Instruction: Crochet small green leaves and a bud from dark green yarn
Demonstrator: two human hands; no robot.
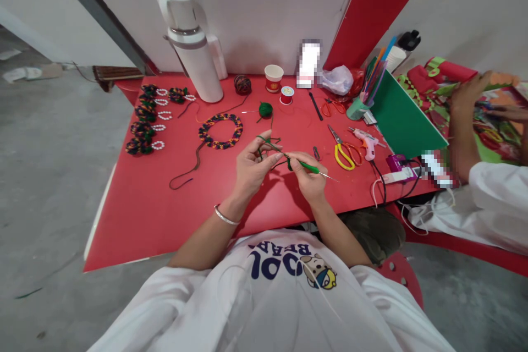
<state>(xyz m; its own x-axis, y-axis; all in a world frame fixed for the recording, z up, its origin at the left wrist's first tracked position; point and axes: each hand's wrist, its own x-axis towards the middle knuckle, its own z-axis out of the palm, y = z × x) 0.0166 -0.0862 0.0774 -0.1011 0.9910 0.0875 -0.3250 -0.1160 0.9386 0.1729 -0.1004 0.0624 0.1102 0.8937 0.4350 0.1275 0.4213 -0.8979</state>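
My right hand (306, 179) is closed around a crochet hook (308, 167) with a green handle, its thin metal end pointing right. Green yarn (268, 143) loops over the raised fingers of my left hand (252, 168), whose thumb and fingers pinch it close to the hook. Just beyond my hands lies a small ball of dark green yarn (266, 110), with a strand running toward my left hand. To the left rests a crocheted multicoloured ring (220, 132) with a long loose tail. Whatever stitches sit between my fingertips are too small to make out.
Scissors with yellow handles (343, 155) and a pink glue gun (369, 146) lie right. Behind stand a paper cup (273, 78), a red thread spool (286, 95) and a tall white flask (193, 49). Beaded yarn pieces (142, 121) line the left. A green board (408, 113) separates another person's arm (464, 121).
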